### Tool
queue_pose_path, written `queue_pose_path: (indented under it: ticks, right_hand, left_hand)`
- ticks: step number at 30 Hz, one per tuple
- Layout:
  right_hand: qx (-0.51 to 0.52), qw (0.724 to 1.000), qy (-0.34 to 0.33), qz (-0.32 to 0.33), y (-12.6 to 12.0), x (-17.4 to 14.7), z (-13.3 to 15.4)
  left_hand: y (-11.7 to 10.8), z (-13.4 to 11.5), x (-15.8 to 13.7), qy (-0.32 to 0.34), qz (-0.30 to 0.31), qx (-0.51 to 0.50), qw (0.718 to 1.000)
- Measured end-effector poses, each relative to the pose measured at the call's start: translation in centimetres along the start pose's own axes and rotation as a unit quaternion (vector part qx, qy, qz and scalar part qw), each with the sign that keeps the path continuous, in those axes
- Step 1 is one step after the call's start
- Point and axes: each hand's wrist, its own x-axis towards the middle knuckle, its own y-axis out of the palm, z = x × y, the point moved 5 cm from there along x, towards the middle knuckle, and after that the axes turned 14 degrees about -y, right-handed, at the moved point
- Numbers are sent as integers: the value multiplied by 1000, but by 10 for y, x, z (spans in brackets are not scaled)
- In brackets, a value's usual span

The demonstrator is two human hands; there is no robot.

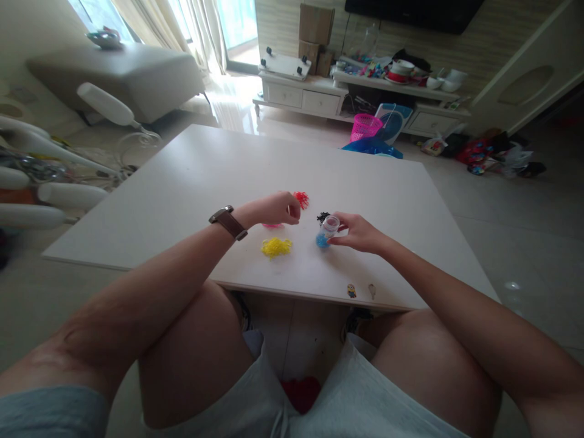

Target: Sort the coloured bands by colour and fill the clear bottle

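My right hand (356, 232) grips a small clear jar (331, 224) from its right side, thumb below and fingers above. The jar leans, and blue strands (322, 241) show at its lower end; I cannot tell whether all of them are inside. My left hand (280, 208), wearing a watch, hovers left of the jar with its fingers pinched together; whatever they hold is too small to make out. Around the hands lie a red pile (302, 199) of thin strands, a black pile (323, 216), a yellow pile (276, 247) and a partly hidden pink pile (272, 225).
On the white table (219, 158), a small yellow-and-blue cartoon figure (351, 291) and a small greyish piece (371, 291) lie near the front edge. Beyond the far edge are a blue object (371, 146) and a pink basket (365, 126). White chairs (107, 104) stand left.
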Motion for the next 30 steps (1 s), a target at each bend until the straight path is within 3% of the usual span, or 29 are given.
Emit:
queue_pose_path:
  ticks: [2,7,13,30]
  right_hand:
    - [0,1000,-1,8,3,0,-3]
    - [-7,1000,-2,19,6,1,-7]
    - [-18,1000,-9,21,4,0,-3]
    - [-17,999,-16,23,2,1,-1]
  left_hand:
    - [8,8,0,-22,57,56,997]
    - [33,9,2,-40,113,145,982]
    - [57,8,5,-42,108,229,966]
    - [70,9,11,-24,172,209,962]
